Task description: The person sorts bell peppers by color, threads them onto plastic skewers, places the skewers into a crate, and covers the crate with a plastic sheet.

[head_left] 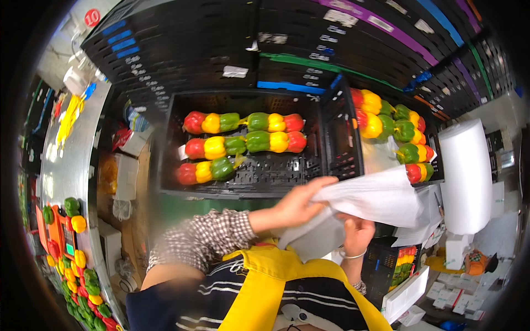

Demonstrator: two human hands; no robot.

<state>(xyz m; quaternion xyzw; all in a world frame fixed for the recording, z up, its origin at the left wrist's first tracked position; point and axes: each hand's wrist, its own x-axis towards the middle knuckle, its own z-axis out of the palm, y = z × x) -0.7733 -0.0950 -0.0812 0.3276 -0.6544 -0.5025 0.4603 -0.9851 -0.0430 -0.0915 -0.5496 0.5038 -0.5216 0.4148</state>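
Note:
A thin white foam sheet (386,198) stretches between my hands in front of my yellow apron. My left hand (295,205) is closed on its left edge, fingers reaching to the right. Lower down, my right hand (358,234) grips the sheet from beneath; the sheet covers part of its fingers. Beyond my left hand lies a black crate (221,195) with several three-pepper packs (215,147) in red, yellow and green. A second black crate (342,132) on the right holds more of these pepper packs (408,132), and the sheet overlaps its near side.
A thick white roll (468,176) stands at the right. Stacked black crates (204,60) wall off the far side. On the left runs a steel table (72,165) with an orange scale (68,243) and loose peppers (83,298). Another crate (381,265) with peppers sits low at right.

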